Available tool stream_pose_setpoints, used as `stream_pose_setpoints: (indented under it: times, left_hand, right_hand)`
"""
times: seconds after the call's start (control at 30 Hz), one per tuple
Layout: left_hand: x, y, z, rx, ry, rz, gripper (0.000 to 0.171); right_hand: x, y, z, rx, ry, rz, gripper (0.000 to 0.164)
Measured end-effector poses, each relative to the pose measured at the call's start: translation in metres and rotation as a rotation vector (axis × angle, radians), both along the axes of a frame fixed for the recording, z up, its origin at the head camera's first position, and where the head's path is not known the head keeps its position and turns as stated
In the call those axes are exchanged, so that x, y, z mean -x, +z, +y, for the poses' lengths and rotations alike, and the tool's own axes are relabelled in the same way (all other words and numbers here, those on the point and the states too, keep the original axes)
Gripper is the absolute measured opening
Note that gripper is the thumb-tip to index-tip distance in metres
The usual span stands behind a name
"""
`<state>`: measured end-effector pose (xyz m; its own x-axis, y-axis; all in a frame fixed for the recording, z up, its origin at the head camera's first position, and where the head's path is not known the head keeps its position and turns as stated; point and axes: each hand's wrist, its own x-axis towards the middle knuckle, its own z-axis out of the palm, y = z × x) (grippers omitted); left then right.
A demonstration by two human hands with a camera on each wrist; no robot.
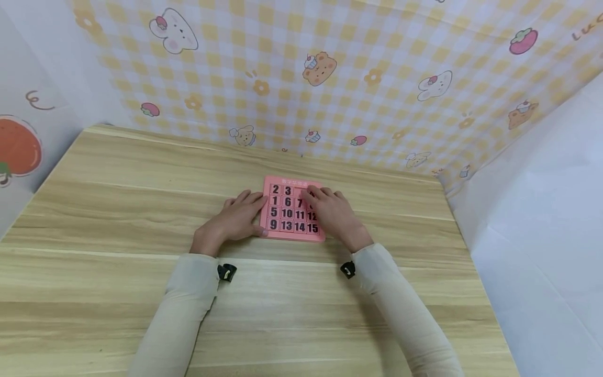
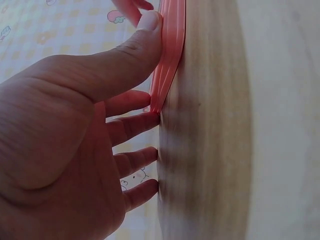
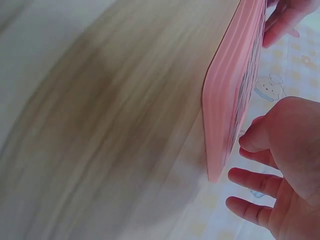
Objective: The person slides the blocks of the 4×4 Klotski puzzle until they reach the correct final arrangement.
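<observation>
A pink number sliding puzzle (image 1: 286, 213) lies flat on the wooden table, its black-numbered tiles set in rows within a raised frame. My left hand (image 1: 235, 217) rests along its left side, the thumb on the near left corner and the index fingertip at the edge. In the left wrist view the other fingers (image 2: 137, 165) are nearly straight, with tips down at the table. Over the puzzle's right side is my right hand (image 1: 332, 213), fingertips at the top row near the 7 tile. It hides part of the right column. No object is gripped in it.
Pale wooden table top (image 1: 118, 314) surrounds the puzzle on all sides. Behind it hangs a yellow-checked cloth (image 1: 282, 104) with cartoon prints. White sheeting (image 1: 542, 235) borders the right side. Each wrist carries a small black device (image 1: 227, 272).
</observation>
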<state>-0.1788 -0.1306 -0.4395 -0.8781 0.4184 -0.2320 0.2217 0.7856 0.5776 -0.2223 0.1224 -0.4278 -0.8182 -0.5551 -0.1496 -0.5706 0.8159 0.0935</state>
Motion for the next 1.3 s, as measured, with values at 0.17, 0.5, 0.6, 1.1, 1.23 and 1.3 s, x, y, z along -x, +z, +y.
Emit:
stream_pose_setpoints:
  times: [0.17, 0.5, 0.6, 1.1, 1.23, 1.3]
  left_hand:
    - [0.0, -0.001, -0.001, -0.003, 0.0, -0.002, 0.09]
    - [0.0, 0.001, -0.001, 0.0, 0.0, -0.005, 0.089]
    - [0.0, 0.0, -0.001, 0.0, 0.0, -0.005, 0.089]
    - [0.0, 0.0, -0.001, -0.002, -0.002, 0.001, 0.089]
    - [-0.001, 0.001, -0.002, -0.003, -0.003, 0.0, 0.089]
    - [-0.001, 0.001, -0.002, -0.004, -0.003, 0.0, 0.089]
  right_hand:
    - [0.0, -0.001, -0.012, -0.024, 0.013, -0.022, 0.05]
    - [0.001, -0.004, -0.024, -0.056, 0.054, 0.001, 0.051]
    - [0.001, -0.005, -0.026, -0.061, 0.067, 0.009, 0.051]
    - [0.001, -0.007, -0.032, -0.085, 0.088, 0.034, 0.053]
    - [0.001, -0.007, -0.032, -0.087, 0.085, 0.034, 0.053]
    - [0.002, -0.007, -0.033, -0.092, 0.085, 0.035, 0.053]
